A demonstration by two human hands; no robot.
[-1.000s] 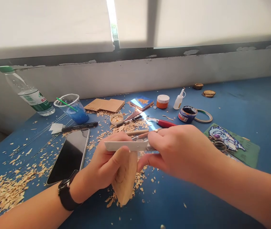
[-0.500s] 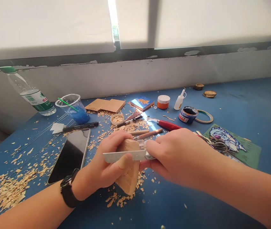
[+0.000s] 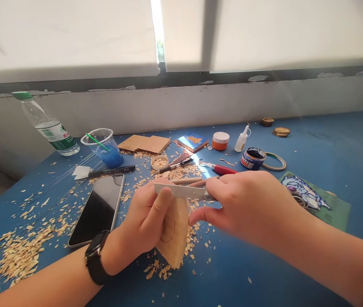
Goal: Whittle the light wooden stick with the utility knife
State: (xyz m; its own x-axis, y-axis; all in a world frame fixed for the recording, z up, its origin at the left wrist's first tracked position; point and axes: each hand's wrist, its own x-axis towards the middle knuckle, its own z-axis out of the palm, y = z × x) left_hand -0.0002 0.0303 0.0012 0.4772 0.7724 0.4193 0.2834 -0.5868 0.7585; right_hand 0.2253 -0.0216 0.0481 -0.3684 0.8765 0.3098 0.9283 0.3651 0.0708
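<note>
A pale carved wooden block [image 3: 174, 236], tapering to a point at its lower end, is held tilted over the table by my left hand [image 3: 147, 217]. Its face carries a curved line. My right hand [image 3: 242, 202] is closed around the handle of a utility knife [image 3: 181, 191], mostly hidden in the fist. The flat blade lies across the upper end of the wood, and my left thumb presses against it. The right thumb is stretched toward the wood's right edge. Wood shavings [image 3: 162, 270] lie beneath the block.
A black phone [image 3: 100, 209] lies left of my hands, near a marker [image 3: 112, 170]. Behind stand a water bottle [image 3: 51, 128], a plastic cup [image 3: 107, 153], an orange jar [image 3: 220, 141], a glue bottle [image 3: 241, 140] and a dark paint pot [image 3: 253, 159]. A red-handled tool [image 3: 222, 169] lies beyond my right hand.
The knife blade has moved up toward the far end of the wood, showing more of its face. My right thumb has stretched out. The whole view has shifted slightly.
</note>
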